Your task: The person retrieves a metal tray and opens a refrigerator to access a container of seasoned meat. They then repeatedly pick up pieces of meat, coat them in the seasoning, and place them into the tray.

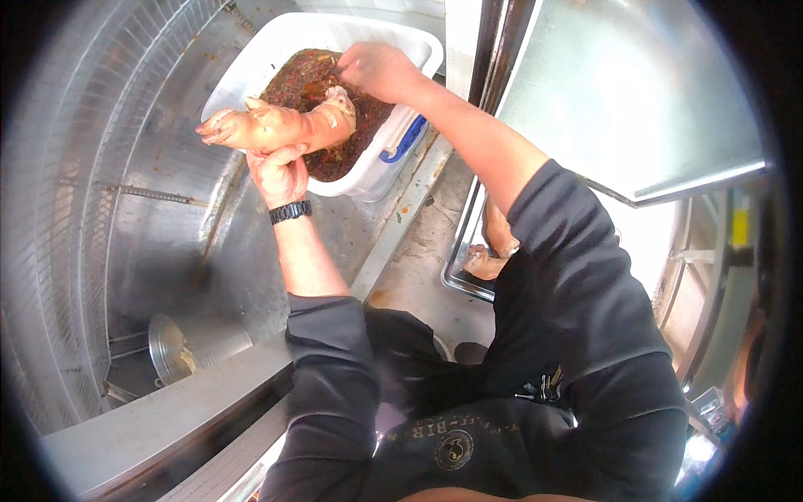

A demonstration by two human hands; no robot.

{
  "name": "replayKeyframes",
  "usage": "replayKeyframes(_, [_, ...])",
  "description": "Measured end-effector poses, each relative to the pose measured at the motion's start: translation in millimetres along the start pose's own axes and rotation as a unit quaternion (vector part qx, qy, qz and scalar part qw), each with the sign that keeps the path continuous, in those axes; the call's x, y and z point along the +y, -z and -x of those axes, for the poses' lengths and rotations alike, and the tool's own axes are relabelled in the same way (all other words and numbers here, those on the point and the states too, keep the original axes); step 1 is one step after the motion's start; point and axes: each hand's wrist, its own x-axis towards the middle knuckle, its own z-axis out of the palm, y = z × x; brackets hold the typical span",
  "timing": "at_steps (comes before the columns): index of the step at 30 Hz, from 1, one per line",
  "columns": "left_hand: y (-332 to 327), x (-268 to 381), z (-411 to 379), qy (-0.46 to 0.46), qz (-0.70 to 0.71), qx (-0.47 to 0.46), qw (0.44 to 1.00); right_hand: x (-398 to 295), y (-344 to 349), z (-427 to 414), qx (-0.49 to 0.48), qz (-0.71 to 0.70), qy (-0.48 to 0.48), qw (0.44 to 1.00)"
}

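My left hand point(279, 172), with a black watch at its wrist, holds a pig's trotter point(282, 127) from below, over the near left part of a white plastic tub point(370, 31). The trotter's hoof end points left and its cut end lies over a dark, wet mix point(348, 160) with red and green bits in the tub. Over the far right part of the mix is my right hand point(376, 72), its fingers bent. They are blurred and partly out of sight, so whether they hold anything cannot be told.
The tub stands inside a metal cabinet with wire racks point(94, 207) at the left. A metal pot point(166, 351) lies at the lower left. To the right, a metal tray point(450, 276) holds more trotters point(489, 260), partly behind my right sleeve. A large metal panel point(627, 94) is at the upper right.
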Motion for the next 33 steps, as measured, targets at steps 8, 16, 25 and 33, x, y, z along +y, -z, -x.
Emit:
replayKeyframes(8, [7, -2, -6, -0.004, 0.025, -0.014, 1.0, 16, -7, -4, 0.091, -0.103, -0.08, 0.987])
replayKeyframes(16, [8, -10, -7, -0.003, 0.029, 0.045, 0.999, 17, 2, 5, 0.063, 0.168, 0.055, 0.982])
replayKeyframes(25, [14, 7, -2, 0.045, -0.001, -0.04, 0.998, -76, 12, 39, -0.062, -0.015, 0.246, 0.967])
replayKeyframes(33, [-109, 16, 10, 0.026, -0.461, -0.11, 0.88, -23, 125, 235, 0.065, 0.012, 0.044, 0.997])
